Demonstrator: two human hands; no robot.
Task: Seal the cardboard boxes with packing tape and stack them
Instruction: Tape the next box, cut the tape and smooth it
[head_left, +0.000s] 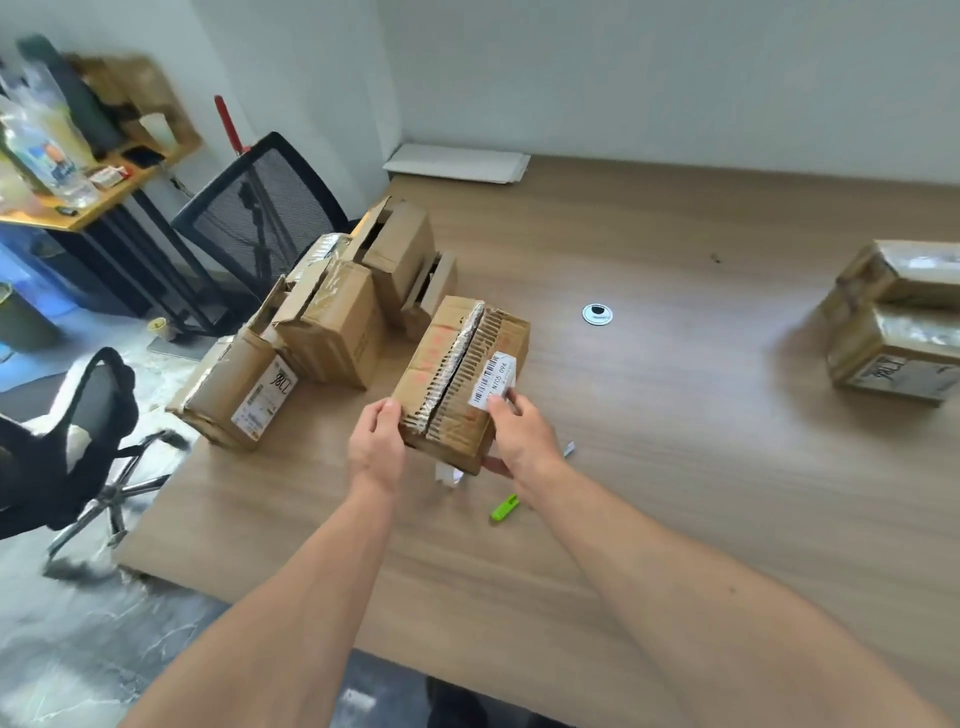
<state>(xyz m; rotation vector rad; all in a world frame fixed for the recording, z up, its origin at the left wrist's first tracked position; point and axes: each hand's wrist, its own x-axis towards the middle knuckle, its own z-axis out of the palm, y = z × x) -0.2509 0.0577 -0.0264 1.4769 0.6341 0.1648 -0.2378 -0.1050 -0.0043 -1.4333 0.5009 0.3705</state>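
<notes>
Held box (457, 379): you gripped it above the table (675, 467), beside the unsealed boxes (332, 322).
Left hand (376, 441): fingers clamped its left edge.
Right hand (519, 436): fingers clasped its right side.
Sealed stack (893, 322): far right.

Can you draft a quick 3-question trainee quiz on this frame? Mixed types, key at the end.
1. True or false: both hands hold the box with the white barcode label.
2. Where do the two stacked, taped boxes sit? A) far right of the table B) on the chair C) on the floor
3. Fill in: the small tool lying on the table near the right hand is ____ in colour.

Key: 1 true; 2 A; 3 green (the tool). The left hand grips the box's left edge.
</notes>
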